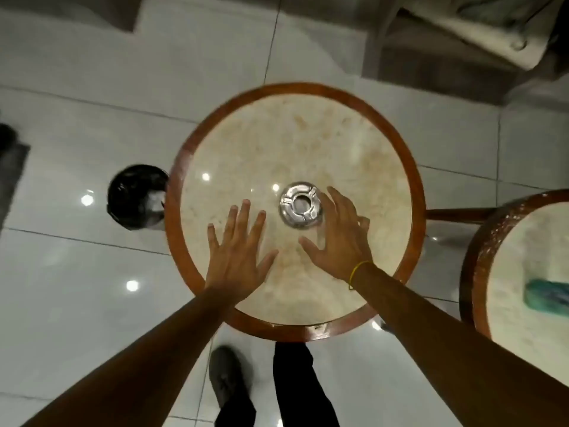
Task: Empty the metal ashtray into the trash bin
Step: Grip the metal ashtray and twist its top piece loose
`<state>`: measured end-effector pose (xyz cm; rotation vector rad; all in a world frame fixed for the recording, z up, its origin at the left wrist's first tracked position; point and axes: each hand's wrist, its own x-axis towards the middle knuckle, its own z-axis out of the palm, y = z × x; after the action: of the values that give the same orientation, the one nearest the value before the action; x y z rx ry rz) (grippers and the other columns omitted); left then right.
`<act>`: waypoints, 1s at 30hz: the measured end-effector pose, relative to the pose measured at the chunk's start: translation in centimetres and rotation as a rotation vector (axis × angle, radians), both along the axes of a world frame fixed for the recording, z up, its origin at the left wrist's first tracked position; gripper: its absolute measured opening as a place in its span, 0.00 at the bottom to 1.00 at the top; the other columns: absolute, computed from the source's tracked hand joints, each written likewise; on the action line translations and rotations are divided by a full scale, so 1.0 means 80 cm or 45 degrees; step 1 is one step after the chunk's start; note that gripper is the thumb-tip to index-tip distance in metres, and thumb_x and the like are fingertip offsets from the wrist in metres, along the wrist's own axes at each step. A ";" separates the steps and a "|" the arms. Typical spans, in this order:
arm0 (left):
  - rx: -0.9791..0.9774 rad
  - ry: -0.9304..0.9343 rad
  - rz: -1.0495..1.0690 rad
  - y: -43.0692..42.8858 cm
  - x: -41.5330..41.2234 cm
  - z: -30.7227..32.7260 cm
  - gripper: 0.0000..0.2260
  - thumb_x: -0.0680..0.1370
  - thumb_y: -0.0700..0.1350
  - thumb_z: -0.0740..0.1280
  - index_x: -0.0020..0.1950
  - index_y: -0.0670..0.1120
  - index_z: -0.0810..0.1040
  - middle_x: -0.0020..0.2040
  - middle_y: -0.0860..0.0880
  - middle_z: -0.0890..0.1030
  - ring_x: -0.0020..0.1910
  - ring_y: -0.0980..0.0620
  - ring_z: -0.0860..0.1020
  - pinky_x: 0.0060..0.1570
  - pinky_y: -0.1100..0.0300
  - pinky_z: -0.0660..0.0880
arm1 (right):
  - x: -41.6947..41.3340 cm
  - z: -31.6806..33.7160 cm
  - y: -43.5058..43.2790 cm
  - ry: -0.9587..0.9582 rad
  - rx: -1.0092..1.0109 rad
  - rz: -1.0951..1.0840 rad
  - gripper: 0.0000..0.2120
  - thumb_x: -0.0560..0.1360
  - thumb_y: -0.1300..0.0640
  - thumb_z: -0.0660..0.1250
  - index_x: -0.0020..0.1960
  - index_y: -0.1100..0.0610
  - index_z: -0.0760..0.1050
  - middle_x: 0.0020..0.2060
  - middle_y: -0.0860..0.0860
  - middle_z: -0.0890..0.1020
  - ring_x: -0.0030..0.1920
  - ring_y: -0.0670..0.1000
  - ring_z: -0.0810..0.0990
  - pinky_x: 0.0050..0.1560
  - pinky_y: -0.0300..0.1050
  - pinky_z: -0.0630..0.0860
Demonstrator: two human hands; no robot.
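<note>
Head view, metal ashtray [301, 204] on round table [412, 167], both hands' fingers spread, right hand [335, 241] beside it

A round side table [397, 131] with a pale marble top and a reddish-brown wooden rim stood on glossy white floor tiles [77, 124] that mirrored ceiling lights. To its right, joined by a wooden bar [458, 214], stood a second round table [480, 257] of the same make, its rim scuffed, with a blurred teal object [546, 295] lying on its top. An upholstered chair [480, 32] stood at the upper right. A dark shoe [229, 377] and black trouser leg [295, 383] showed below the table's near edge
</note>
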<state>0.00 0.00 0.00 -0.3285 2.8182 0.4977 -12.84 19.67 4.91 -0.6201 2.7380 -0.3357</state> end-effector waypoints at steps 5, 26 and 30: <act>-0.095 0.105 -0.006 0.007 0.028 -0.071 0.39 0.84 0.72 0.53 0.90 0.52 0.52 0.91 0.43 0.47 0.89 0.39 0.47 0.81 0.26 0.45 | -0.041 -0.043 -0.041 0.054 0.019 0.102 0.52 0.65 0.32 0.69 0.81 0.54 0.59 0.79 0.56 0.64 0.76 0.61 0.66 0.60 0.61 0.71; -0.122 0.266 0.003 0.007 0.030 -0.093 0.38 0.85 0.70 0.54 0.90 0.52 0.53 0.91 0.43 0.50 0.89 0.40 0.47 0.82 0.28 0.42 | -0.067 -0.035 -0.079 -0.185 -0.076 0.149 0.44 0.61 0.48 0.81 0.72 0.57 0.68 0.66 0.58 0.65 0.65 0.60 0.68 0.63 0.56 0.77; -0.114 0.272 0.006 0.006 0.030 -0.094 0.38 0.85 0.71 0.54 0.90 0.52 0.53 0.91 0.43 0.49 0.89 0.41 0.47 0.82 0.28 0.42 | -0.076 -0.035 -0.075 -0.236 -0.013 0.222 0.49 0.59 0.39 0.82 0.72 0.56 0.67 0.63 0.55 0.65 0.64 0.58 0.67 0.62 0.54 0.78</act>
<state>2.40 0.48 -7.53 -0.3163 3.0540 0.4314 -18.90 13.68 2.13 -0.7830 2.4872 -0.3469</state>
